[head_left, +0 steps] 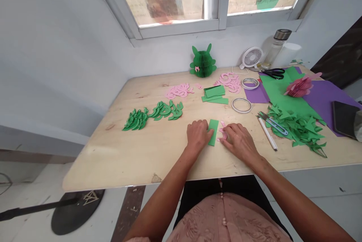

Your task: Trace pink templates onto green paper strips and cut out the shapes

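A green paper strip (pixel 213 132) lies upright in front of me near the table's front edge. My left hand (pixel 198 135) rests at its left side with fingers curled and the thumb pressing on the strip. Just right of the strip is a pink paper cutout (pixel 223 132) with a curved shape. My right hand (pixel 240 142) has its thumb and fingertips closed on that cutout, covering part of it. Further back lie more green strips (pixel 215 92) in a small stack.
Green cutouts (pixel 164 110) and pink cutouts (pixel 179 91) sit in piles. A green honeycomb paper figure (pixel 203 63) stands by the wall. At right are tape rolls (pixel 241 105), a white pen (pixel 267 133), thread snips (pixel 273 123), green scraps (pixel 299 127), black scissors (pixel 273 73) and a fan (pixel 251 58).
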### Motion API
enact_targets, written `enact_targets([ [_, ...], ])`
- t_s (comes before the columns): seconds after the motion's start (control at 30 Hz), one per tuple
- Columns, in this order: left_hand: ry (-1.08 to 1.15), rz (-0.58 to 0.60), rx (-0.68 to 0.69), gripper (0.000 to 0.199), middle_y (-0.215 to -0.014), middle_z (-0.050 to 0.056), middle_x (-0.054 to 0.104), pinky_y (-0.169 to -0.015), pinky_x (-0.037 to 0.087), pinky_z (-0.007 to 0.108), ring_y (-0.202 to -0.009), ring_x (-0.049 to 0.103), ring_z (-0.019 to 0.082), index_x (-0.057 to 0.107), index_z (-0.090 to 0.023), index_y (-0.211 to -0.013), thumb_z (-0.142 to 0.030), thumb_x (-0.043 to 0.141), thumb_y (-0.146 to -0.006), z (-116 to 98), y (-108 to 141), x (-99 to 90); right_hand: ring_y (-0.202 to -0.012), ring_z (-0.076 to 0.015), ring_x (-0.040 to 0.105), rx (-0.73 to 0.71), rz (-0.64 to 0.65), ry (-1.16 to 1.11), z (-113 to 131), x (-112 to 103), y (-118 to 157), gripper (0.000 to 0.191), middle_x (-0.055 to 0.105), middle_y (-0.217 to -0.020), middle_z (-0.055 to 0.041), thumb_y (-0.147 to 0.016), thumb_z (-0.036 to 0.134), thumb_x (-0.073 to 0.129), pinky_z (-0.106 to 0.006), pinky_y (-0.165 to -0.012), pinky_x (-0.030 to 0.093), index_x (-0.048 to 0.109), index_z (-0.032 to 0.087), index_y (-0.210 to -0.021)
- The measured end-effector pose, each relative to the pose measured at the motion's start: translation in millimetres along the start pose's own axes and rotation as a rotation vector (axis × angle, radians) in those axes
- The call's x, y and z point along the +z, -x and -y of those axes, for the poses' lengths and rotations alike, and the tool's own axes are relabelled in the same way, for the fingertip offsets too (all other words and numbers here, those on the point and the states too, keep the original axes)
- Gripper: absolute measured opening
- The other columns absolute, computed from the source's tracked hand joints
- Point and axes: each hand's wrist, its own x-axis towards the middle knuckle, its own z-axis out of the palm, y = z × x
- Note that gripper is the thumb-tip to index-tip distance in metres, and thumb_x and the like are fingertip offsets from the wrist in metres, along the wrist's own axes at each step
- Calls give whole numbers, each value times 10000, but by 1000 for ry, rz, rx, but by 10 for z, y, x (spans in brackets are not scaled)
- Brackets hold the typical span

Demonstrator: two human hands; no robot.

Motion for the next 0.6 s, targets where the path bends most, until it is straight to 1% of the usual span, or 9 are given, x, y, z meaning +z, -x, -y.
enact_targets([
  [0.1, 4, 5, -1, 147, -894, 100, 687, -828, 406, 399, -942, 602, 287, 613, -196, -827, -339, 576, -826, 3, 24, 4, -958, -257, 533, -105, 40, -22, -9, -47, 12, 163, 651, -1024, -100, -892, 263, 552, -365, -770, 392, 649, 190, -1001],
  [0.17, 16, 17, 1, 134, -903, 96, 690, -821, 408, 388, -944, 606, 282, 615, -200, -859, -324, 572, -834, 16, 21, -16, -939, -249, 537, -151, 55, 8, -12, -67, -6, 159, 664, -986, -94, -917, 235, 516, -366, -764, 385, 667, 187, -921],
  [0.23, 35, 30, 7, 136, -914, 85, 692, -807, 414, 361, -941, 612, 264, 614, -208, -931, -294, 575, -833, 38, -12, -53, -913, -246, 538, -179, 58, 41, -17, -78, -40, 204, 670, -951, -95, -931, 216, 491, -369, -760, 381, 671, 182, -842],
  [0.33, 69, 57, 38, 262, -928, 51, 690, -777, 423, 310, -928, 621, 224, 584, -229, -1078, -241, 588, -816, 72, -127, -123, -927, -249, 539, -198, 61, 43, -28, -77, -93, 205, 668, -963, -104, -924, 197, 498, -369, -772, 385, 667, 173, -810],
  [0.4, 87, 91, 87, 336, -930, 22, 684, -758, 425, 281, -921, 625, 200, 572, -254, -1121, -212, 606, -790, 78, -230, -164, -944, -253, 537, -182, 70, 15, -38, -68, -113, 172, 666, -981, -105, -907, 188, 520, -369, -778, 394, 664, 175, -814],
  [0.47, 93, 130, 140, 367, -941, 8, 673, -746, 427, 269, -922, 623, 195, 587, -273, -1106, -199, 638, -750, 65, -331, -190, -944, -253, 536, -151, 81, -25, -48, -58, -117, 151, 665, -983, -101, -894, 185, 533, -372, -782, 405, 660, 185, -812],
  [0.6, 66, 192, 208, 297, -930, 22, 659, -739, 425, 286, -929, 611, 226, 633, -262, -966, -162, 666, -688, 9, -481, -204, -968, -265, 526, -113, 109, -89, -73, -58, -93, 145, 658, -983, -104, -887, 221, 546, -390, -792, 419, 652, 189, -794],
])
